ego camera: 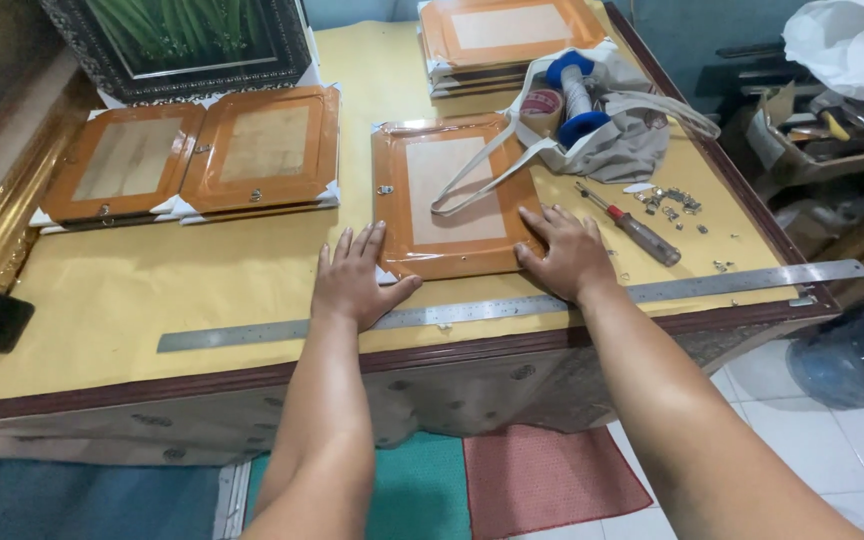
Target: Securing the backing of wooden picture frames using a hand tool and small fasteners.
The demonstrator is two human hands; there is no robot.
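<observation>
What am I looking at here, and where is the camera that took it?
The camera sits on a person's head and looks down, so the two bare arms are that person's own. The left hand and right hand rest flat at the near corners of an orange picture frame lying back-up on a table covered in yellow paper. Neither hand grips anything. A long steel ruler lies along the near edge. Beside the right hand are a screwdriver, small metal fittings and a cloth bag. More frames lie to the left.
</observation>
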